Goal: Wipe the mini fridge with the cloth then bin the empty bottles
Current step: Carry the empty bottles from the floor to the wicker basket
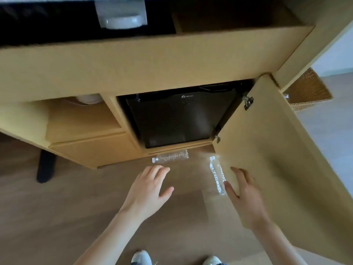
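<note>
A black mini fridge (pixel 177 119) sits shut inside a wooden cabinet, whose door (pixel 267 150) stands swung open to the right. Two clear empty bottles lie on the floor in front of it: one (pixel 170 156) lies crosswise under the cabinet's lower edge, the other (pixel 217 175) lies lengthwise beside the open door. My left hand (pixel 150 188) hovers open just below the crosswise bottle. My right hand (pixel 246 196) is open, its thumb close to the base of the lengthwise bottle. No cloth is in view.
The wooden desk unit (pixel 133 69) overhangs the fridge, with an open shelf and a drawer (pixel 91 148) to the left. A woven basket (pixel 307 90) stands on the floor at the right. A dark furniture leg (pixel 45 165) stands at the left. My shoes (pixel 141 258) show at the bottom.
</note>
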### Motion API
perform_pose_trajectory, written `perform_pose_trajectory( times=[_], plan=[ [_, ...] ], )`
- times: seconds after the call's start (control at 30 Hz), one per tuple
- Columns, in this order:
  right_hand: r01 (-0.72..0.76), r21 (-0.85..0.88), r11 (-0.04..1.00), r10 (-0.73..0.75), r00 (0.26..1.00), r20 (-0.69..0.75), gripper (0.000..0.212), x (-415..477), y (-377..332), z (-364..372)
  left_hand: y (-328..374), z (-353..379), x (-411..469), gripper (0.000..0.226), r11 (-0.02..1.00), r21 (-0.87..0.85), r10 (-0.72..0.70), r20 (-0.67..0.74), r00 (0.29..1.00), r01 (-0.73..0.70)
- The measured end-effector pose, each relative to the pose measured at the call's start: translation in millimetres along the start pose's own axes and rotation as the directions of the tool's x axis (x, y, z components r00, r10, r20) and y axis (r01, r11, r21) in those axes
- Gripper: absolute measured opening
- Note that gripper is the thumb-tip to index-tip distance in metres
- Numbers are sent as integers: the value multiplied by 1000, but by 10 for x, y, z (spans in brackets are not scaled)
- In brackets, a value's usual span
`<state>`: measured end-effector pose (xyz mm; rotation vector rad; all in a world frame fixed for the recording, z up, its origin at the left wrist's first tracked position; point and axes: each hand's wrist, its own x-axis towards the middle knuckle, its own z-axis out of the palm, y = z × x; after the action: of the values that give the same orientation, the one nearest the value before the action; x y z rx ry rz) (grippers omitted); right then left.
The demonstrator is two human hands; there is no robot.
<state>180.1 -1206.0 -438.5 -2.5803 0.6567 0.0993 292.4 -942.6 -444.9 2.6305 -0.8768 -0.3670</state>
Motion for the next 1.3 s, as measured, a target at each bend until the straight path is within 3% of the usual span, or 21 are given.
perform_pose_trajectory(
  times=[0.13, 0.27, 0.37, 0.47, 0.8, 1.03, 1.3],
  plan=[
    [24, -42, 999, -23, 1000, 15, 46, 494, 701, 1199, -621, 1361, 630, 65, 997, 81, 1, 80, 997, -7],
    [57, -127, 990, -52, 998, 42, 51, 910, 1336, 2295, -1191, 2518, 1233, 70, 986, 152, 54, 71, 996, -65],
    [83, -220, 972, -70, 995, 65, 56, 1156, 1695, 2895, -1522, 3157, 1620, 71, 976, 191, 91, 68, 994, -102],
    [66, -204, 977, -65, 998, 14, 55, 1352, 1989, 3267, -1700, 3580, 1909, 70, 972, 202, 114, 25, 993, -117],
    [87, -258, 962, -157, 952, -263, 55, 1623, 2376, 3853, -1849, 4009, 2325, 68, 961, 251, 130, -43, 991, -115],
    [26, -302, 953, -128, 937, -324, 58, 1731, 2443, 3940, -1934, 4002, 2477, 62, 963, 266, 72, -116, 991, -38],
    [144, -229, 963, -228, 888, -399, 62, 1702, 2550, 4060, -2000, 4002, 2301, 65, 967, 212, 158, -68, 985, -141]
  ],
)
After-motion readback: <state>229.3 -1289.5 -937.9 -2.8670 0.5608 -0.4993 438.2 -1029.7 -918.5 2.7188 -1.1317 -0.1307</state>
